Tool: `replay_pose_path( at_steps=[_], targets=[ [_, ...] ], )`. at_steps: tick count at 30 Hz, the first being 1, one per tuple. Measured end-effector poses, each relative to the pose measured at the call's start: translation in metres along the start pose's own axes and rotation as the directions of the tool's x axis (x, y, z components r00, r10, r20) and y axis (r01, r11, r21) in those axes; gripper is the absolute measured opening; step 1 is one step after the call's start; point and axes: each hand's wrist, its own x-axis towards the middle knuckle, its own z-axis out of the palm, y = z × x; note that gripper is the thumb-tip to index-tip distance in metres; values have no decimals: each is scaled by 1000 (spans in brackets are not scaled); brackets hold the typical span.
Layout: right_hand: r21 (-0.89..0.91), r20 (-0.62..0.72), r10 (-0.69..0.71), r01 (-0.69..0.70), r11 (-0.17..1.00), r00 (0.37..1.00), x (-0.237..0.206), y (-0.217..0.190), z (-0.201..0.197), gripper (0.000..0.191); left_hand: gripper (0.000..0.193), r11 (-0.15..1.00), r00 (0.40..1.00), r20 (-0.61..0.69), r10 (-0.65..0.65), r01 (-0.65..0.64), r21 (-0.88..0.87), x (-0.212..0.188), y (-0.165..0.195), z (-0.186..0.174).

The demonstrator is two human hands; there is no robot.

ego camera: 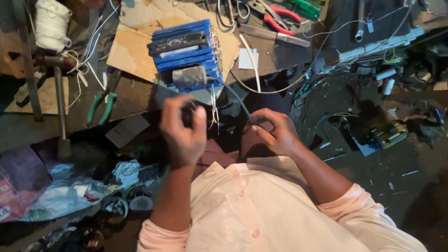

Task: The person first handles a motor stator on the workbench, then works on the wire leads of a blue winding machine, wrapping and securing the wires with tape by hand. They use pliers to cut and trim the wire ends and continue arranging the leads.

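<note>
A blue block-shaped device (186, 51) with a grey wrapped part on its near side sits on a piece of cardboard (135, 42) on the workbench. A dark cable (233, 95) runs from it toward me. My right hand (275, 133) pinches the near end of that cable. My left hand (184, 130) is raised and curled beside thin pale wires (213, 109) that hang from the device; whether it grips anything I cannot tell, as its fingers hide their inside.
Green-handled pliers (100, 105) lie left of the device. Red-handled pliers (280, 16) and scissors (231, 11) lie at the back. A white cord spool (51, 23) stands far left. Loose wires and a small circuit board (389, 135) clutter the right; crumpled bags (70, 186) lie at lower left.
</note>
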Motion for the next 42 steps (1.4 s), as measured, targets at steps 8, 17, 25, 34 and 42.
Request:
replay_pose_path(
  at_steps=[8,17,25,34,42],
  targets=[
    [143,-24,115,-111,983,993,-8,3,26,25,23,771,879,201,-432,475,-424,-43,-67,28],
    [-138,-319,-245,211,968,915,-2,-19,23,28,16,791,892,346,-291,428,-437,-17,-86,47],
    [597,177,172,-245,764,969,43,-13,58,12,11,689,819,458,-344,552,-469,-15,-96,56],
    [637,176,226,-286,716,958,57,26,62,8,11,557,736,576,-356,662,-502,-13,-102,51],
    [629,169,251,-300,717,953,59,26,61,6,10,438,696,604,-389,716,-543,-17,-109,58]
  ],
)
